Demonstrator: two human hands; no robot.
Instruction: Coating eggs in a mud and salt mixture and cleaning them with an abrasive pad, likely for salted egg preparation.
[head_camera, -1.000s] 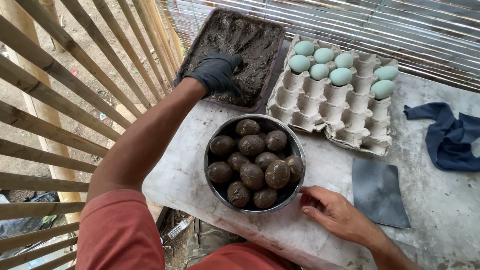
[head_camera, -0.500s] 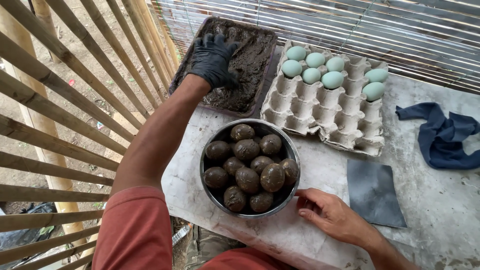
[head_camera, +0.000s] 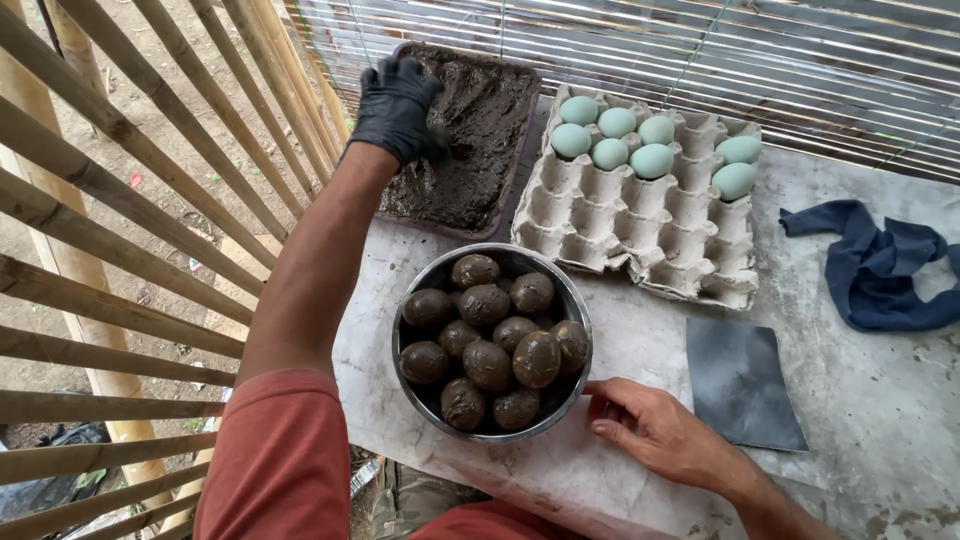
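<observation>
My left hand (head_camera: 398, 105), in a black glove, presses down into the dark wet mud in a shallow tray (head_camera: 523, 110) at the far left of the table. Whether it grips anything in the mud is hidden. My right hand (head_camera: 660, 432) is bare and rests on the table, its fingertips touching the rim of a metal bowl (head_camera: 582, 375). Several mud-coated eggs (head_camera: 487, 335) fill that bowl. Behind it, a grey cardboard egg carton (head_camera: 640, 225) holds several pale blue-green eggs (head_camera: 617, 142) in its far rows.
A dark grey square sheet (head_camera: 740, 385) lies on the table right of my right hand. A crumpled blue cloth (head_camera: 880, 265) lies at the right. Slanted bamboo slats (head_camera: 130, 200) fence the left side, and corrugated metal (head_camera: 760, 50) runs behind the table.
My gloved left hand has shifted toward the tray's far left corner in the mud. My right hand has stayed by the bowl. The camera view has drifted slightly.
</observation>
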